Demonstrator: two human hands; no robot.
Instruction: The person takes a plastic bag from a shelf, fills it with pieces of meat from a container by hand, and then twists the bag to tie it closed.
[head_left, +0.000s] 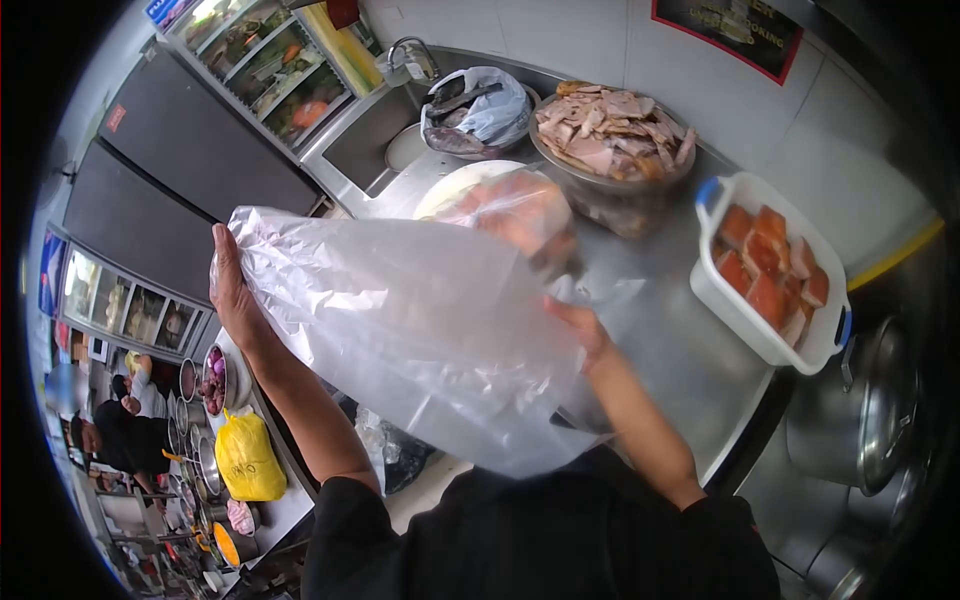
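A large clear plastic bag (pixel 400 290) is stretched out in front of my chest, over the counter's near edge. My left hand (pixel 232 285) grips its crumpled end at the left, thumb outside and the other fingers mostly hidden. At the opposite side my right hand (pixel 583 338) holds the bag's edge, fingers slightly blurred. Behind it on the counter sits a tied clear bag of orange-pink food (pixel 520 205), partly covered by the bag I hold. Whatever lies directly beneath the stretched plastic is hard to make out.
On the steel counter (pixel 660 330) stand a bowl of sliced meat (pixel 612 130), a white tub of reddish-brown meat blocks (pixel 730 265) and a bowl with a bluish bag (pixel 490 115). A sink (pixel 350 150) lies back left. A yellow bag (pixel 250 455) and pots (pixel 850 420) flank me; people (pixel 125 430) work far left.
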